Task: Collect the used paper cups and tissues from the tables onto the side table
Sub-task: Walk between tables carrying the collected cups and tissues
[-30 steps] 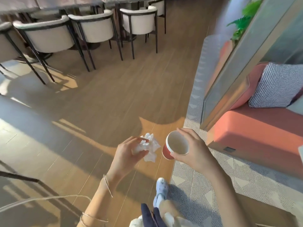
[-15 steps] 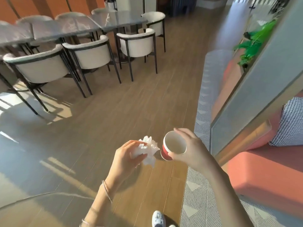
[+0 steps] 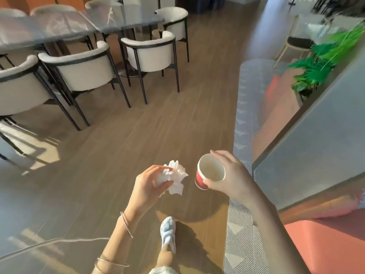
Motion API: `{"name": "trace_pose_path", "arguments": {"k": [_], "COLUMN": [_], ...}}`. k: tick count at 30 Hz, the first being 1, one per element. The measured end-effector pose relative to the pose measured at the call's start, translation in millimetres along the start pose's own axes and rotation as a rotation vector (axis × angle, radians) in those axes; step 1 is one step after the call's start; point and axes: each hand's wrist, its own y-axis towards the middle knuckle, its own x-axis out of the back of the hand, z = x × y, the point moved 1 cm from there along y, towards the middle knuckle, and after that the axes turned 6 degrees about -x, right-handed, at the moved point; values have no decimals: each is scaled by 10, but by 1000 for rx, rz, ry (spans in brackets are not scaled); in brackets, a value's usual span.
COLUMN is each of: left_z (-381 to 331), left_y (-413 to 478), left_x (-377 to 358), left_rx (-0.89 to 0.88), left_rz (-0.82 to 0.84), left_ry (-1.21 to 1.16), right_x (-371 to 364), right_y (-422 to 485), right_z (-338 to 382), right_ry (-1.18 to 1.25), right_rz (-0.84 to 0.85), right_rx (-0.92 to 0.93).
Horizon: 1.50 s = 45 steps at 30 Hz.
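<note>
Since the earlier frame we have walked on, and the grey marble worktops (image 3: 59,28) with their cream chairs now sit closer ahead. Our left hand (image 3: 147,185) keeps its grip closed on the crumpled white tissue (image 3: 174,177); our right hand (image 3: 230,177) wraps the red paper cup with its white inside (image 3: 209,172). Both are collected, we judge, but no side table shows yet.

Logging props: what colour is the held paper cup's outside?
Red, with a pale inside; paper cup, head view.
</note>
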Motion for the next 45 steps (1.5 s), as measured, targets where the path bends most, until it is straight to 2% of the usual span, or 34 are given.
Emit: {"name": "trace_pose_path", "arguments": {"k": [7, 11, 21, 31, 45], "left_z": [362, 596, 1199, 1253, 2128], "left_y": [1744, 2455, 4190, 6500, 9107], "left_x": [325, 339, -143, -642, -1017], "left_rx": [-28, -41, 47, -1, -14], "left_rz": [-18, -5, 56, 8, 57], "left_ry": [-50, -20, -26, 40, 55], "right_x": [269, 237, 409, 1169, 1337], "right_y": [1744, 2442, 4308, 6585, 9194], "right_z": [236, 214, -359, -803, -1267], "right_ry": [23, 29, 65, 19, 73], "right_rz": [-40, -29, 19, -33, -19], "right_rx": [-14, -23, -69, -19, -31]}}
